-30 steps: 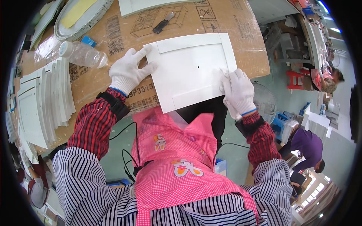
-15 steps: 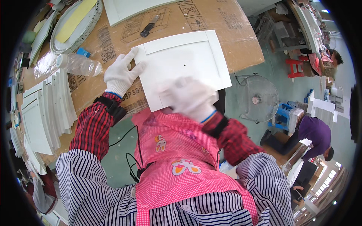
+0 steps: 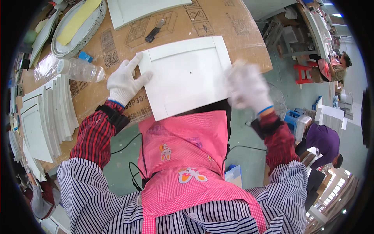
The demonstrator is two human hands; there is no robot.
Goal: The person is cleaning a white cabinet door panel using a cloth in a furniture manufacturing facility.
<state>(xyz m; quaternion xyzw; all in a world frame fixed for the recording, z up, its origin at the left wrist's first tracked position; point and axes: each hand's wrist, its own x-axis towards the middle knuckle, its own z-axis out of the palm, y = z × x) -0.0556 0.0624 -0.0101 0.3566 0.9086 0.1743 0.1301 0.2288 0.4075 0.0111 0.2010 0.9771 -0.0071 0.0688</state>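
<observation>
A white framed panel [image 3: 187,84] with a small dark dot near its middle lies at the table's front edge, its near side by my pink apron. My left hand [image 3: 126,80], in a white knit glove, rests at the panel's left edge. Its thumb and forefinger are spread, touching the panel. At the panel's right edge is my right hand [image 3: 248,85], also gloved and smeared by motion. Its fingers and anything in them cannot be made out.
Beyond the panel lie a black-handled knife [image 3: 155,31] and another white panel [image 3: 136,9]. To the left are a clear bottle [image 3: 83,70], a blue block [image 3: 85,57], an oval tray [image 3: 57,47] and stacked white panels [image 3: 50,117]. A fan [image 3: 276,101] and other people are at right.
My right hand has swept from the panel's lower middle to its right edge. The panel sits slightly lower in view. My left hand stays at the left edge.
</observation>
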